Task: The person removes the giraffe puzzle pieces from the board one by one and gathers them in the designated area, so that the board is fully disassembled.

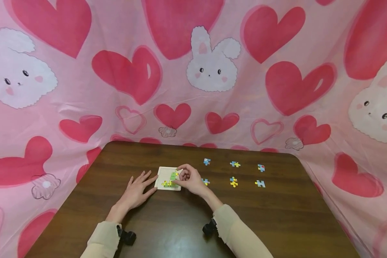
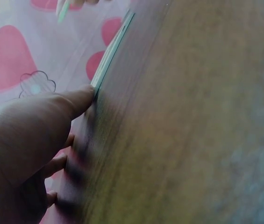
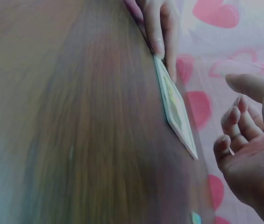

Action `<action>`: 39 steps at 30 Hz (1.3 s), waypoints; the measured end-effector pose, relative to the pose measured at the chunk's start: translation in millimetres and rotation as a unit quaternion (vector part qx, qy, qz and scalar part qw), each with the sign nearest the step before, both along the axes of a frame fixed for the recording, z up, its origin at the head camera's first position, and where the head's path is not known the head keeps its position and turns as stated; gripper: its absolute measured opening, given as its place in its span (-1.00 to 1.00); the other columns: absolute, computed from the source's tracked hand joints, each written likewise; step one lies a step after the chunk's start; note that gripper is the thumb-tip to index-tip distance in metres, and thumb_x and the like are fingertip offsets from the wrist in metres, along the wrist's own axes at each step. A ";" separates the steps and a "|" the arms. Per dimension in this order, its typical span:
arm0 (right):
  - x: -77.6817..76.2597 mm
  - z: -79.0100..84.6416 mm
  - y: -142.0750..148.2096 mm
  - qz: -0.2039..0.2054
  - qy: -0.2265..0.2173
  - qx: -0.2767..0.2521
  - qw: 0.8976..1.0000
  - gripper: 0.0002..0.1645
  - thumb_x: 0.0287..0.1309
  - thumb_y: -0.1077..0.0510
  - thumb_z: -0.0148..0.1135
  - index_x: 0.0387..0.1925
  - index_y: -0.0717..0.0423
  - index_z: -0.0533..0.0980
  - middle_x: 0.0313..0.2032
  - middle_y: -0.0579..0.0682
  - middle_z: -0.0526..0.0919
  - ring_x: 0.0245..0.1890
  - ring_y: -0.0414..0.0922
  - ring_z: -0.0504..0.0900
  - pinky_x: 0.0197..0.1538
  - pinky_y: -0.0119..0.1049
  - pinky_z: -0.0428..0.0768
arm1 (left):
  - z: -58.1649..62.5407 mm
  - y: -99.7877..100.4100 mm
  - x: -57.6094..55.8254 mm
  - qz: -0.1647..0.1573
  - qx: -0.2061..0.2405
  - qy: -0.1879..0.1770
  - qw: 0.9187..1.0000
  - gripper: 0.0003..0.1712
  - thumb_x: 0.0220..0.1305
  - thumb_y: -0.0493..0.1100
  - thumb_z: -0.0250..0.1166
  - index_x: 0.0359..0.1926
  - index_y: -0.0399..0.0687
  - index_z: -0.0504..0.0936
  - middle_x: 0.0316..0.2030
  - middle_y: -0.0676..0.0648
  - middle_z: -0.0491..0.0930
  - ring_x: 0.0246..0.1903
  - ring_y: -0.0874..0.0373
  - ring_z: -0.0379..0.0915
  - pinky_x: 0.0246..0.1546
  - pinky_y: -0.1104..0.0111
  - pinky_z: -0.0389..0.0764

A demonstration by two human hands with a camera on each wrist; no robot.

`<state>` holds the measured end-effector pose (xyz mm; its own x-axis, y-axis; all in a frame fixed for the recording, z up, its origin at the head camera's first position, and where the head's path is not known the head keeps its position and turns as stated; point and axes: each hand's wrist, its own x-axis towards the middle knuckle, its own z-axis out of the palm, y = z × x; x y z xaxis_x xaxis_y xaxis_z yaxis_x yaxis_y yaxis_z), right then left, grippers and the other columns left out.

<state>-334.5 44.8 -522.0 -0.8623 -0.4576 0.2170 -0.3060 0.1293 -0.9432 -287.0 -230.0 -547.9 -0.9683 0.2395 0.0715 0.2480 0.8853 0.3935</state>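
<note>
A small pale puzzle tray (image 1: 163,173) lies on the table, with joined yellow-and-green jigsaw pieces (image 1: 166,184) along its near side. Fingers spread, my left hand (image 1: 136,191) rests at the tray's left edge; in the left wrist view its thumb (image 2: 81,99) meets the tray's side (image 2: 108,58). My right hand (image 1: 191,180) is over the tray's right part, thumb and index finger pinching a green-and-yellow jigsaw piece (image 1: 174,175). That piece (image 2: 64,10) shows edge-on, raised above the tray, in the left wrist view. The other right fingers (image 3: 232,116) curl loosely.
Right of the tray, loose blue-and-yellow jigsaw pieces lie in two rows: a far row with one piece (image 1: 207,162) nearest the tray, and a near row including a yellow piece (image 1: 233,182). A pink curtain with hearts (image 1: 222,123) hangs behind the brown table (image 1: 167,218).
</note>
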 end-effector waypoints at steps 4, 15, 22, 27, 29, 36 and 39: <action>9.1 4.8 19.6 0.018 -0.006 0.012 1.000 -0.47 0.26 0.44 0.49 0.20 0.44 0.47 -0.46 0.00 0.53 -0.46 -0.35 0.42 -0.29 -0.50 0.40 | 2.9 -0.8 -0.2 -0.001 0.004 0.004 1.000 -0.31 0.60 0.14 0.31 0.62 0.10 0.48 0.67 -0.30 0.30 0.71 -0.38 0.07 0.59 -0.57 -0.06; 34.5 4.1 65.3 0.052 -0.003 0.040 0.998 -0.49 0.29 0.40 0.50 0.17 0.36 0.46 -0.44 -0.08 0.50 -0.46 -0.34 0.41 -0.33 -0.50 0.38 | 1.8 -1.3 -3.2 0.000 0.008 0.004 1.000 -0.29 0.58 0.13 0.32 0.62 0.08 0.47 0.67 -0.32 0.28 0.71 -0.41 0.06 0.59 -0.57 -0.10; 47.4 -2.9 88.4 0.052 -0.002 0.066 0.996 -0.51 0.29 0.35 0.53 0.17 0.32 0.52 -0.43 0.10 0.54 -0.46 -0.36 0.42 -0.35 -0.53 0.40 | 1.3 -0.4 -3.4 0.001 0.005 0.002 1.000 -0.30 0.59 0.14 0.32 0.62 0.08 0.48 0.67 -0.31 0.28 0.71 -0.40 0.06 0.59 -0.57 -0.09; 54.1 -17.2 103.6 0.086 0.042 0.084 0.992 -0.55 0.30 0.23 0.57 0.11 0.28 0.58 -0.41 0.15 0.54 -0.42 -0.38 0.43 -0.35 -0.49 0.45 | 0.9 0.8 -0.9 0.000 0.004 0.001 1.000 -0.31 0.59 0.15 0.32 0.61 0.08 0.50 0.66 -0.32 0.30 0.70 -0.41 0.09 0.58 -0.58 -0.06; 56.2 -25.0 109.7 0.100 0.065 0.086 0.989 -0.57 0.31 0.17 0.58 0.10 0.22 0.59 -0.40 0.08 0.52 -0.39 -0.35 0.44 -0.34 -0.43 0.48 | 0.7 0.5 -0.3 0.000 0.000 0.002 1.000 -0.31 0.59 0.16 0.31 0.61 0.08 0.50 0.66 -0.32 0.31 0.69 -0.41 0.10 0.58 -0.58 -0.04; 59.4 -57.8 120.0 0.047 0.186 0.126 0.973 -0.58 0.22 -0.03 0.68 0.02 -0.15 0.65 -0.29 -0.20 0.51 -0.21 -0.36 0.43 -0.15 -0.46 0.46 | -0.5 -0.1 0.0 0.004 0.010 -0.002 1.000 -0.30 0.59 0.15 0.32 0.61 0.08 0.49 0.66 -0.32 0.30 0.70 -0.41 0.07 0.59 -0.57 -0.08; 70.9 -44.3 118.7 0.019 0.196 0.156 0.968 -0.59 0.17 0.00 0.70 -0.01 -0.14 0.68 -0.25 -0.16 0.54 -0.14 -0.28 0.41 -0.07 -0.38 0.43 | -2.8 -0.9 -0.6 0.002 0.008 0.000 1.000 -0.30 0.59 0.15 0.32 0.61 0.08 0.49 0.66 -0.33 0.30 0.70 -0.41 0.08 0.58 -0.58 -0.07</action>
